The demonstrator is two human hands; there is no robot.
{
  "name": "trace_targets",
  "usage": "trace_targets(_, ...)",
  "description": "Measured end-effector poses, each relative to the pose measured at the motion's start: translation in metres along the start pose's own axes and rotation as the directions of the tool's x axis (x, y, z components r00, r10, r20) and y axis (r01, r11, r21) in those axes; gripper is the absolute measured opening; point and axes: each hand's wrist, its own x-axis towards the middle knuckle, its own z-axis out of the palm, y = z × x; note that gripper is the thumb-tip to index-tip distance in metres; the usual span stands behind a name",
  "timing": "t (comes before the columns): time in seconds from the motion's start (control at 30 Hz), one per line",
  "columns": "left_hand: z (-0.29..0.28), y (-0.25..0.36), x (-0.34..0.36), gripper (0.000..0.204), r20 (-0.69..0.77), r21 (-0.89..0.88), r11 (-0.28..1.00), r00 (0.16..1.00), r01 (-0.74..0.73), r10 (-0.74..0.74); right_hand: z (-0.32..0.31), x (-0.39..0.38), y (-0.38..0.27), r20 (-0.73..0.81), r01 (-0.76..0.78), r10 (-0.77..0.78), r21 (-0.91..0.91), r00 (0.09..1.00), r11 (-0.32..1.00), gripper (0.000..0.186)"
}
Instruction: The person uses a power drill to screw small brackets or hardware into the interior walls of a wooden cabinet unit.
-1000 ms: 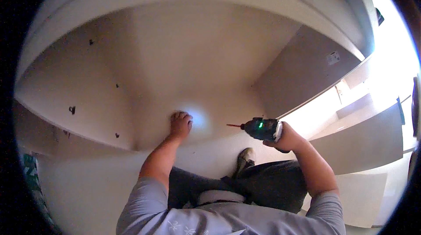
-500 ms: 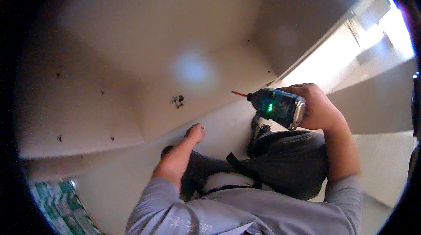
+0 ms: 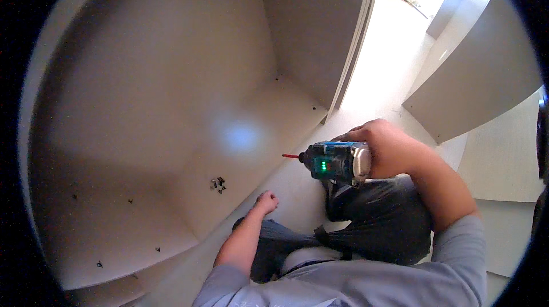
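Note:
My right hand (image 3: 384, 145) is wrapped round a cordless drill (image 3: 337, 163) with a long red bit (image 3: 290, 156). The bit points left toward the inside of a pale panel cabinet (image 3: 171, 66), apart from its panels, and small green lights glow on the drill. Lower and to the left, my left hand (image 3: 267, 202) is closed, fingers curled; whatever they may hold is hidden. It hangs just outside the cabinet's near edge. A small heap of metal fittings (image 3: 218, 184) lies on the cabinet panel beyond it.
Several small dark fittings, one of them a fitting (image 3: 99, 264) near the edge, stand on the left panel. An upright side panel (image 3: 320, 26) rises behind the drill. Loose boards (image 3: 474, 72) lean or lie at the right. My bent legs (image 3: 377, 221) are close below the drill.
The view has turned, so the cabinet's right side and the boards show more. The drill sits further left and slightly lower in the picture, still in my right hand. My left hand stays closed.

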Motion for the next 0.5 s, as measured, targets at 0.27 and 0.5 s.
trace_targets(0.27,-0.072,0.079,-0.186,0.009,-0.274,-0.914,0.139,0.833,-0.381,0.481,0.019,0.049,-0.008,0.146,0.246,-0.256,0.085,0.955,0.966,0.041)
trace_targets(0.5,-0.067,0.054,-0.282,0.016,-0.535,-0.844,-0.246,0.774,-0.477,0.337,0.051,0.1,-0.044,0.406,0.404,-0.417,0.123,0.813,0.906,0.048)
